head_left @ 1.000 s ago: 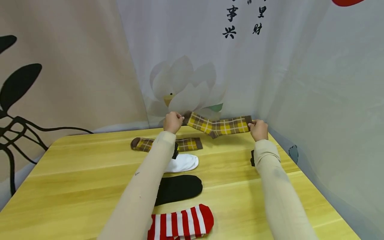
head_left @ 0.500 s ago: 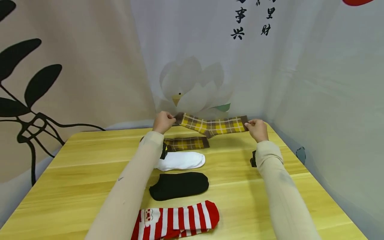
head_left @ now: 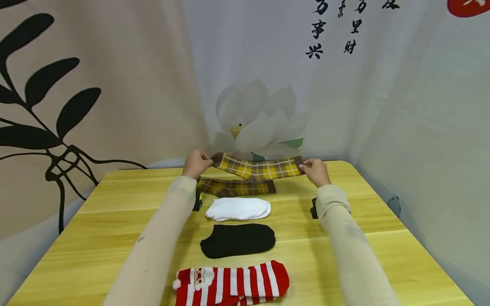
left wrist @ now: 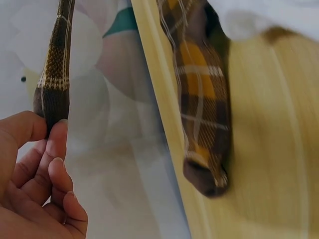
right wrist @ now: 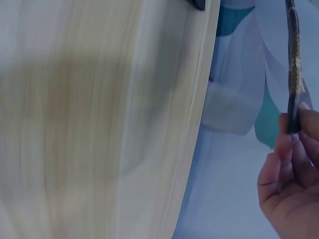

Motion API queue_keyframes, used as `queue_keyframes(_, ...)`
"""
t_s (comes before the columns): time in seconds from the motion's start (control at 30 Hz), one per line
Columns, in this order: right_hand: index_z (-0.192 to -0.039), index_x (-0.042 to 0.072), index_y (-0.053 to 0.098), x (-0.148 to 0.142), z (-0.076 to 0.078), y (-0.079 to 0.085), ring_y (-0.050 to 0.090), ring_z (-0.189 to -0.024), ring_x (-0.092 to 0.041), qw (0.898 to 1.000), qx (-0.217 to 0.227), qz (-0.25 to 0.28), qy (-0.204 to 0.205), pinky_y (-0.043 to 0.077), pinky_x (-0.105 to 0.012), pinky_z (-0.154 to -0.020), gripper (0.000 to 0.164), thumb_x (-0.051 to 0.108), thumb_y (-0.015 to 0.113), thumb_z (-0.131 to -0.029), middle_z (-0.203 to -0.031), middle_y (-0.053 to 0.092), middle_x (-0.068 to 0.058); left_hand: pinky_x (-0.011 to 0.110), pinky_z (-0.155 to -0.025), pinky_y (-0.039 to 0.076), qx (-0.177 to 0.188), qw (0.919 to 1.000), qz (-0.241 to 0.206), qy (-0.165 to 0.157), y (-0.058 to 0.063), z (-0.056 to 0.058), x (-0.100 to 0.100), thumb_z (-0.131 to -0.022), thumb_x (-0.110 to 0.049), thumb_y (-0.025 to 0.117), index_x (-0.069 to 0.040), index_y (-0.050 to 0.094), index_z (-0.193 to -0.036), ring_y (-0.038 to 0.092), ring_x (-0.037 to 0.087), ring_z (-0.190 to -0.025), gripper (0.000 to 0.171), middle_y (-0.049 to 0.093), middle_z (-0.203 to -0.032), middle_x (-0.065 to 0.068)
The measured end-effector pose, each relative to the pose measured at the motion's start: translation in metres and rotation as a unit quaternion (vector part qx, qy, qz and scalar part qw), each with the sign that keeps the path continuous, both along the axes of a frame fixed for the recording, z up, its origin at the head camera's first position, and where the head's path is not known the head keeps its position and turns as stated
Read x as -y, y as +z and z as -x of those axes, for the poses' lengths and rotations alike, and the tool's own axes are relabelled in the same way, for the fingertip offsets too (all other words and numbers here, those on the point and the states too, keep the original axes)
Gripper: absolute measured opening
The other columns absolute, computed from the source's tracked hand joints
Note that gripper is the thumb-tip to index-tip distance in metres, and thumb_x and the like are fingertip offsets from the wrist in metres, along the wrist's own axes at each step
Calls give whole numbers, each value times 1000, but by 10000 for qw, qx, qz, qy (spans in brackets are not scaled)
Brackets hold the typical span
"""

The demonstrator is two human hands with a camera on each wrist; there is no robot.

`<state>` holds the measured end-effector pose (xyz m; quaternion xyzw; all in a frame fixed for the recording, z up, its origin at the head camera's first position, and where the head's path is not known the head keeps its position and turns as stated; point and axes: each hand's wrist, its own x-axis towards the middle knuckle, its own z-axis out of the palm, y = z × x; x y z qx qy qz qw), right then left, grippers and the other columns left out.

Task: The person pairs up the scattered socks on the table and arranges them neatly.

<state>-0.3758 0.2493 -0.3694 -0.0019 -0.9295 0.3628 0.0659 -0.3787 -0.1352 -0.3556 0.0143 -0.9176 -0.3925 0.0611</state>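
A yellow and brown plaid sock [head_left: 268,170] is stretched between both hands, above the far part of the table. My left hand [head_left: 197,164] pinches its dark toe end between thumb and fingers, as the left wrist view shows up close. At the other end my right hand [head_left: 316,171] pinches the brown cuff. A matching plaid sock [left wrist: 202,107] lies flat on the wood just below and nearer; in the head view the held sock overlaps its upper edge.
On the wooden table [head_left: 95,238], nearer than the plaid pair, lie white socks [head_left: 238,209], black socks [head_left: 239,240] and red-and-white striped socks [head_left: 245,280] in a column. A printed curtain [head_left: 153,85] hangs behind the table's far edge.
Both hands have moved left and slightly down with the held plaid sock, bringing it over the matching sock on the table. The head view has shifted left.
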Motion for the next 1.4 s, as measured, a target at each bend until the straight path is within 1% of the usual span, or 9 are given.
queue_keyframes(0.1, -122, -8, 59, 11, 2, -3, 60, -108, -41, 9999, 42, 8, 101, 50, -49, -89, 37, 20, 55, -98, -120, 61, -28, 33, -64, 43, 22, 10000, -14, 71, -3, -4, 12, -91, -16, 58, -3, 66, -91, 50, 19, -68, 16, 65, -95, 13)
queue_keyframes(0.33, -121, -8, 59, 30, 7, -9, 60, -109, -40, 9994, 172, 10, 293, 50, -48, -89, 37, 20, 57, -98, -121, 61, -28, 33, -57, 39, -47, 9999, -73, 134, -10, -5, 37, -89, -15, 60, -6, 61, -77, 42, 17, -57, 16, 54, -66, 3)
queue_keyframes(0.47, -122, -7, 59, 40, 9, -13, 60, -109, -39, 9992, 212, 46, 340, 50, -47, -90, 36, 20, 57, -97, -120, 62, -27, 32, -56, 39, -48, 9998, 6, 217, -13, -9, 46, -89, -15, 61, -5, 63, -77, 42, 16, -56, 16, 52, -63, 0)
queue_keyframes(0.6, -119, -6, 61, 48, 12, -18, 60, -109, -39, 9989, 270, 82, 367, 50, -47, -89, 35, 20, 58, -97, -119, 62, -26, 33, -56, 39, 72, 9994, 116, 311, -18, -14, 53, -90, -16, 60, -1, 65, -82, 43, 17, -58, 18, 57, -67, 5)
queue_keyframes(0.87, -111, -6, 64, 59, 14, -26, 61, -103, -38, 9985, 278, 69, 474, 50, -46, -85, 29, 18, 60, -96, -113, 64, -26, 33, -63, 43, 189, 9986, 189, 465, -28, -16, 64, -92, -17, 59, -3, 66, -87, 51, 18, -66, 16, 67, -95, 16)
queue_keyframes(1.0, -113, -6, 63, 61, 13, -27, 62, -103, -38, 9980, 384, 144, 479, 50, -45, -84, 29, 17, 59, -96, -113, 65, -26, 33, -61, 42, 177, 9989, 127, 412, -32, -12, 66, -91, -16, 60, -5, 63, -78, 48, 17, -61, 18, 66, -83, 12)
queue_keyframes(1.1, -114, -7, 64, 62, 13, -29, 62, -101, -37, 9980, 414, 126, 463, 51, -44, -84, 30, 17, 60, -95, -113, 65, -26, 33, -59, 40, 220, 9991, 25, 367, -36, -11, 66, -91, -15, 60, -7, 57, -70, 41, 16, -56, 23, 57, -67, 6)
queue_keyframes(1.17, -113, -7, 64, 63, 13, -30, 63, -100, -37, 9980, 409, 84, 465, 51, -44, -84, 29, 16, 60, -95, -112, 65, -26, 33, -60, 39, 248, 9990, 3, 373, -39, -11, 67, -91, -15, 59, -8, 55, -70, 40, 16, -56, 23, 53, -65, 4)
queue_keyframes(1.4, -111, -6, 66, 72, 11, -35, 64, -98, -35, 9982, 460, 39, 386, 52, -43, -83, 27, 14, 62, -94, -111, 66, -24, 33, -64, 44, 309, 9980, 183, 529, -44, -10, 68, -91, -16, 58, -2, 68, -88, 50, 18, -63, 17, 66, -86, 13)
